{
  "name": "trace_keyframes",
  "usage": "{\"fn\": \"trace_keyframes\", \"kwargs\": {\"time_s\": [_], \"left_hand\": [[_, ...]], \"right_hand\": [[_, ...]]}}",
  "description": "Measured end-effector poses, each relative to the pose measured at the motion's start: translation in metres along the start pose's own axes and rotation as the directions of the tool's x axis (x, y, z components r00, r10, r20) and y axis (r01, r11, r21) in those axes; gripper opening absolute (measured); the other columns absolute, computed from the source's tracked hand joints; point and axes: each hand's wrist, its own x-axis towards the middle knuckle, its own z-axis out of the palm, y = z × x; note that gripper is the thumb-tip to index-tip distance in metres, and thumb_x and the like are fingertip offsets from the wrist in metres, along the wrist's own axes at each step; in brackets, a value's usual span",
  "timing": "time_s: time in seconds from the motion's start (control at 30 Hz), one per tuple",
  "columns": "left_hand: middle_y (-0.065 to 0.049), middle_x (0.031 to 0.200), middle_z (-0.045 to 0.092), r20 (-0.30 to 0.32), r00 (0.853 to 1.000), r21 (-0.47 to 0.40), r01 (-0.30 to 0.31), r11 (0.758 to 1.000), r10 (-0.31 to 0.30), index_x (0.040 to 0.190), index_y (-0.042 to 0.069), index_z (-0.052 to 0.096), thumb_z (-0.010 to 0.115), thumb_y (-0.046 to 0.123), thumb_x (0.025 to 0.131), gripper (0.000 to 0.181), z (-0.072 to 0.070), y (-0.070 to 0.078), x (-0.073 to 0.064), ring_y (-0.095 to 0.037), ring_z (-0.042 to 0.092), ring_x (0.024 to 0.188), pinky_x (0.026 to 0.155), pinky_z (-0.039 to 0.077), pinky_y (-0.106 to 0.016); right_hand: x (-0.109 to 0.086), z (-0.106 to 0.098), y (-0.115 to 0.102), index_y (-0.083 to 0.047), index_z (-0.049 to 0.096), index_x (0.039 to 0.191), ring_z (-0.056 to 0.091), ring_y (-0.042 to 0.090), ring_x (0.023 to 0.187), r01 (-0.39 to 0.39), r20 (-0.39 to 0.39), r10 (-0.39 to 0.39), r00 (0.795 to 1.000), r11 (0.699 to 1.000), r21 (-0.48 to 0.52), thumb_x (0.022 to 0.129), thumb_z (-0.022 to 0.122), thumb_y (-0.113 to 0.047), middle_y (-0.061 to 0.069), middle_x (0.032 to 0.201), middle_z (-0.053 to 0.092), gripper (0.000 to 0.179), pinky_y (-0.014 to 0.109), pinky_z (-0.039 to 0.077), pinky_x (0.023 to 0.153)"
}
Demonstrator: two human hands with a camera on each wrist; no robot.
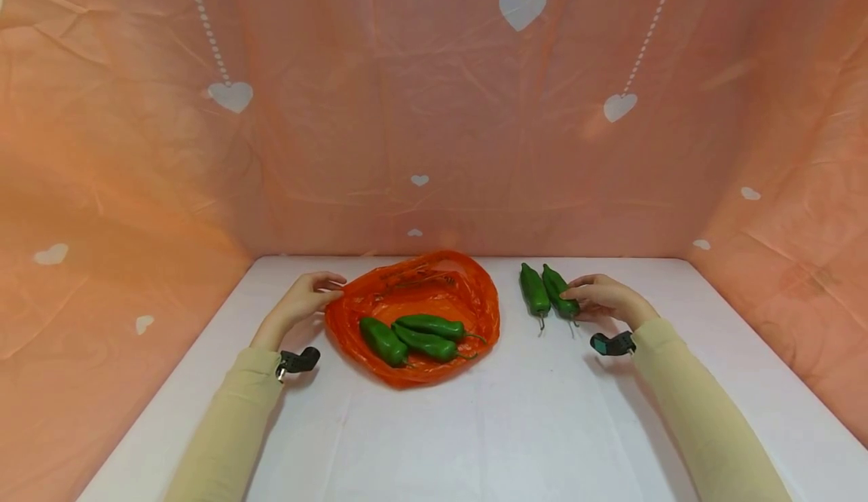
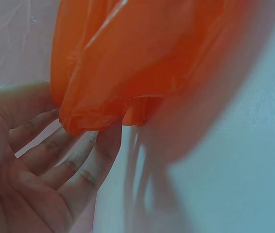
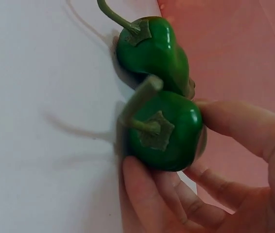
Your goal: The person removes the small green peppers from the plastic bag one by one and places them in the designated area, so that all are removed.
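An orange plastic bag [image 1: 487, 291] lies spread open on the table in the head view, with three green chili peppers [image 1: 429, 325] inside its rim. At the bag's left edge, my left hand [image 1: 307, 297] holds the plastic between thumb and fingers; the left wrist view shows the folded orange edge [image 2: 94, 104] there. To the right of the bag, my right hand [image 1: 603, 297] grips a green chili pepper [image 3: 169, 128] with the thumb on one side and the fingers round the other. A second loose green pepper [image 1: 534, 289] lies close beside it, stem toward me.
The white-covered table [image 1: 434, 442] reaches back to an orange curtain [image 1: 434, 125] with white hearts, which also hangs at both sides. A small black camera is strapped to each wrist [image 1: 298, 360].
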Motion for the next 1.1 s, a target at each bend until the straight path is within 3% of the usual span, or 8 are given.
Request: {"fn": "trace_keyframes", "kwargs": {"time_s": [0.23, 0.6, 1.1], "left_hand": [[-0.032, 0.113, 0.059, 0.000, 1.000, 0.000, 0.001, 1.000, -0.001, 0.121, -0.014, 0.053, 0.057, 0.002, 0.093, 0.032, 0.0005, -0.0044, -0.0003, -0.035, 0.063, 0.096, 0.072, 0.056, -0.031], [-0.031, 0.113, 0.059, -0.001, 1.000, -0.019, -0.012, 1.000, 0.012, 0.121, -0.013, 0.054, 0.058, 0.004, 0.093, 0.033, 0.0041, -0.0012, 0.0000, -0.035, 0.063, 0.096, 0.072, 0.056, -0.030], [-0.030, 0.115, 0.059, -0.011, 0.999, 0.004, 0.036, 0.999, -0.036, 0.123, -0.011, 0.054, 0.057, 0.005, 0.095, 0.032, 0.0020, 0.0002, -0.0028, -0.033, 0.064, 0.094, 0.075, 0.056, -0.033]], "right_hand": [[0.0046, 0.0008, 0.0018, 0.014, 0.032, 0.137, 0.059, 0.015, 0.083, 0.001, 0.019, -0.001, 1.000, 1.000, 0.008, 0.093, 0.063, -0.025, 0.016, 0.111, 0.055, 0.067, 0.031, 0.055, 0.078], [-0.0015, -0.0016, 0.0022, 0.014, 0.031, 0.137, 0.060, 0.018, 0.088, -0.007, 0.016, 0.007, 1.000, 1.000, 0.000, 0.095, 0.059, -0.027, 0.025, 0.123, 0.048, 0.065, 0.032, 0.054, 0.079], [0.0029, -0.0025, 0.0047, 0.012, 0.037, 0.135, 0.063, 0.016, 0.085, 0.013, 0.014, -0.014, 1.000, 1.000, 0.026, 0.094, 0.060, -0.029, 0.017, 0.112, 0.057, 0.062, 0.033, 0.055, 0.078]]}}
